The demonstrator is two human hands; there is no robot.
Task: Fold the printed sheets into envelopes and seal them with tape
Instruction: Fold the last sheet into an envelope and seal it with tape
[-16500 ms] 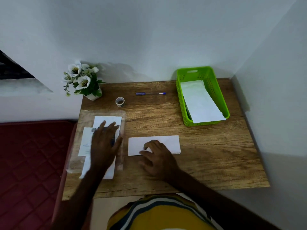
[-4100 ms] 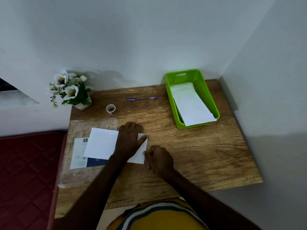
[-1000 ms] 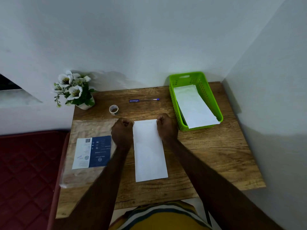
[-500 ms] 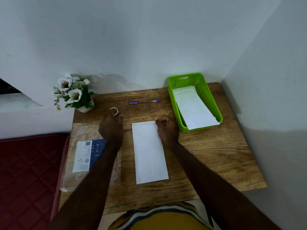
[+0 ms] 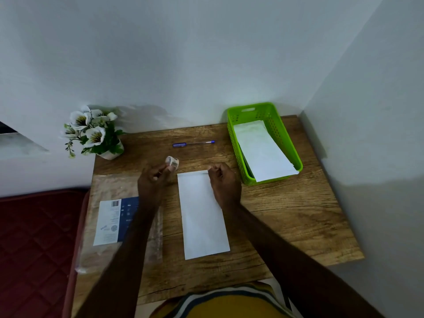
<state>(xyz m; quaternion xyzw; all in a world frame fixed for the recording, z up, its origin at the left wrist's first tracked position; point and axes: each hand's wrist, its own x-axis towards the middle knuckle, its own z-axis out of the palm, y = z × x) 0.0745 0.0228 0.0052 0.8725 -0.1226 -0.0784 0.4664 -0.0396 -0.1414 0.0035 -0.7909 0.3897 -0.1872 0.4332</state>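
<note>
Left hand (image 5: 153, 181) pinching tape roll (image 5: 172, 162), right hand (image 5: 223, 183) curled on envelope (image 5: 203, 216)

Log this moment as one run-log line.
left hand: holds tape roll | right hand: pinches top edge of folded envelope | green basket: holds finished envelopes | step: taping flap

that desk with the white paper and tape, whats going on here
A person is making an envelope at a wooden desk. The left hand holds a small tape roll above the desk, while the right hand grips the far right corner of the folded white sheet. No tape is visibly on the sheet yet. More white sheets sit in the green basket.
</note>
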